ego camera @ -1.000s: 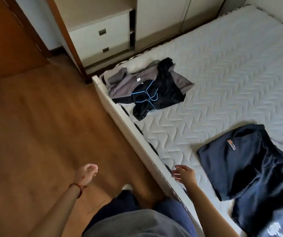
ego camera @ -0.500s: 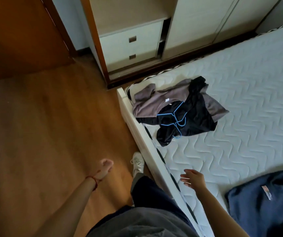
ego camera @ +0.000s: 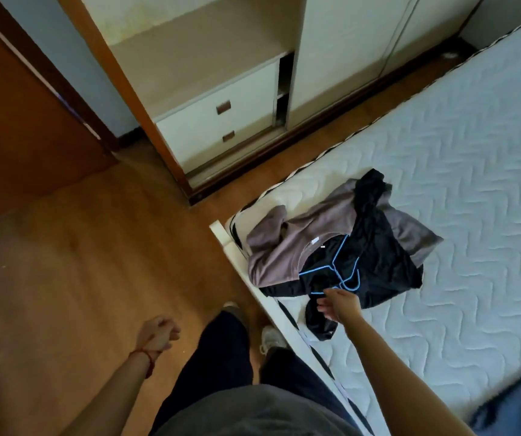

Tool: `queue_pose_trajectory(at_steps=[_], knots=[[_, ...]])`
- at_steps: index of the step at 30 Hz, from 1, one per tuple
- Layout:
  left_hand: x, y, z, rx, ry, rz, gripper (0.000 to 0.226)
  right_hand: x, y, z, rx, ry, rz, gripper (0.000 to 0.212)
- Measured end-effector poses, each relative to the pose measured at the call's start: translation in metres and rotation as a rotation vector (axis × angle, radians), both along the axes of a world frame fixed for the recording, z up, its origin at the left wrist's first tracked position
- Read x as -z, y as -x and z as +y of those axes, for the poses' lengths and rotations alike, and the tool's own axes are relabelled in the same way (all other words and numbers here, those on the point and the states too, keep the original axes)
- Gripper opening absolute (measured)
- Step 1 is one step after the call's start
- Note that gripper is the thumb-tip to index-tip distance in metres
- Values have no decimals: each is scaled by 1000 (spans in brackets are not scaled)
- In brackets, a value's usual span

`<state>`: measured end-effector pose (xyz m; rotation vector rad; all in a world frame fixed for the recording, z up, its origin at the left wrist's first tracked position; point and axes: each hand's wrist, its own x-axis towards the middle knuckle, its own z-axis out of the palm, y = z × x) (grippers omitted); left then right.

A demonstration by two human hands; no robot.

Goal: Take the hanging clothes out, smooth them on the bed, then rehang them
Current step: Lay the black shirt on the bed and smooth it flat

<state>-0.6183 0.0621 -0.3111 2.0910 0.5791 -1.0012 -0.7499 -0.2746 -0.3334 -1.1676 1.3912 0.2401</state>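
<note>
reaching right hand (ego camera: 340,305) over the bed (ego camera: 473,199) edge toward black top (ego camera: 375,265) on a blue hanger (ego camera: 334,268), beside grey top (ego camera: 287,247) | fingers loosely spread, pinching nothing | left hand (ego camera: 158,333) loosely curled, idle | risk: hanger hook may snag grey top, dragging both

A person in a grey top (ego camera: 253,413), dark trousers (ego camera: 221,350) and pale shoes (ego camera: 271,336), arms bare, a red cord bracelet (ego camera: 146,357) around the left wrist
</note>
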Motion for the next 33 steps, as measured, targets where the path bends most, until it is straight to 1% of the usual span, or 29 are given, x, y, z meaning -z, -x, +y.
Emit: queue_pose_trajectory(at_steps=[3, 5, 7, 8, 13, 15, 17, 20, 24, 26, 27, 30, 33], knots=[[8, -54, -20, 142, 6, 17, 16, -2, -31, -4, 69, 12, -23, 17], [15, -91, -38, 287, 24, 35, 12, 1, -41, -3, 147, 17, -14, 13], [17, -130, -60, 475, 14, 46, 11, 3, -45, 3, 251, 31, 8, 16], [17, -149, -73, 570, 16, 37, 11, 4, -45, 9, 317, 30, 22, 18], [8, -231, -156, 949, 39, -59, 15, 6, -50, 44, 645, -11, 60, 11], [8, -250, -188, 1069, 46, -102, 17, 6, -52, 60, 739, -31, 57, 12], [11, -258, -219, 1170, 52, -118, 14, 7, -54, 72, 803, -39, 49, 14], [20, -247, -265, 1324, 63, -123, 14, 16, -49, 86, 907, -56, 38, 15], [48, -207, -317, 1568, 92, -128, 17, 39, -39, 90, 1024, -52, 36, 16], [64, -181, -341, 1726, 108, -181, 9, 57, -35, 90, 1064, -40, 37, 17], [72, -166, -352, 1803, 121, -220, 10, 65, -34, 89, 1078, -35, 36, 17], [95, -117, -388, 1996, 219, -273, 17, 91, -32, 85, 1123, -5, 47, 16], [122, -75, -430, 2096, 339, -369, 21, 117, -33, 80, 1184, 17, 50, 17]])
